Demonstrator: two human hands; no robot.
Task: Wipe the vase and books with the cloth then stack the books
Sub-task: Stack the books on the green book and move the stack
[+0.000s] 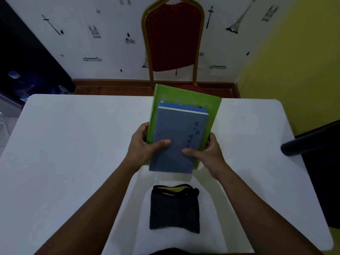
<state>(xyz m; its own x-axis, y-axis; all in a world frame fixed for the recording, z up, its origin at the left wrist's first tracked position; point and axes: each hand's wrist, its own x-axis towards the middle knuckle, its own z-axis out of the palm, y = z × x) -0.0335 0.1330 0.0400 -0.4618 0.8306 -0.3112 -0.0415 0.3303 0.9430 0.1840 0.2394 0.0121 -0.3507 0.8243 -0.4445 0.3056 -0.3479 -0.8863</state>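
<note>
a person's 2 bare forearms reach forward over a white worktop (73, 144), seen from above. both hands hold a stack of books in the air, straight ahead at the middle of the worktop. the left hand (142, 144) grips the stack's left edge with its thumb pressed flat on the top cover; the right hand (207, 150) does the same on the right edge, fingers curled underneath out of sight. both are closed around the stack, about equally near to it.

the top book is a grey-blue book (176, 137) with vertical chinese characters down its right side. a second blue book (184, 107) peeks out under its far end. the lowest and largest is a green book (184, 94), sticking out at the far end and along both sides. the stack's long axis points away from the person, leaning slightly right. its far end overhangs the worktop's far edge, where a red chair (173, 37) stands.

a folded dark cloth (174, 210) with a yellow inner layer lies flat near the person, just behind the hands and apart from the books. no vase is visible.

judging from this, the stack is ready to set down; there is wide bare room left and right, less toward the cloth.
</note>
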